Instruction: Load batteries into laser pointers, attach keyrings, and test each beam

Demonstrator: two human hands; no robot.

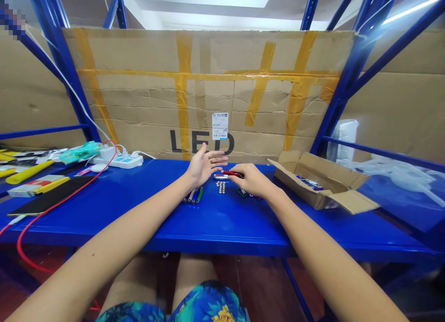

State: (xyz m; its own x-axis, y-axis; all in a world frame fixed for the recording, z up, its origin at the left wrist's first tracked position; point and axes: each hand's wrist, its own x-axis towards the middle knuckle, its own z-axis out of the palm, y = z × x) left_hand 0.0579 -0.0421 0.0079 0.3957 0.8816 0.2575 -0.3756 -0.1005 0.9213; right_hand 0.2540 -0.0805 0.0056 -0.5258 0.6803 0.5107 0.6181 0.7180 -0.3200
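My right hand (pixel 251 179) is closed on a small red pen-shaped torch (pixel 232 174) and holds it level over the blue shelf (pixel 222 220). My left hand (pixel 205 164) is open, palm turned right with fingers stretched out, its fingertips close to the torch's left end. Below the hands lies a cluster of several small silver button cells (pixel 220 186). A few slim tubes, silver, blue and green (pixel 194 195), lie side by side just under my left wrist. Small dark loops (pixel 241 192) rest on the shelf under my right hand.
An open cardboard box (pixel 321 179) with small items stands at the right. A white power strip (pixel 121 160), red cable (pixel 52 208), black flat slab (pixel 48 199) and yellow tools (pixel 28 172) fill the left. A taped cardboard sheet marked LED (pixel 208 90) closes the back.
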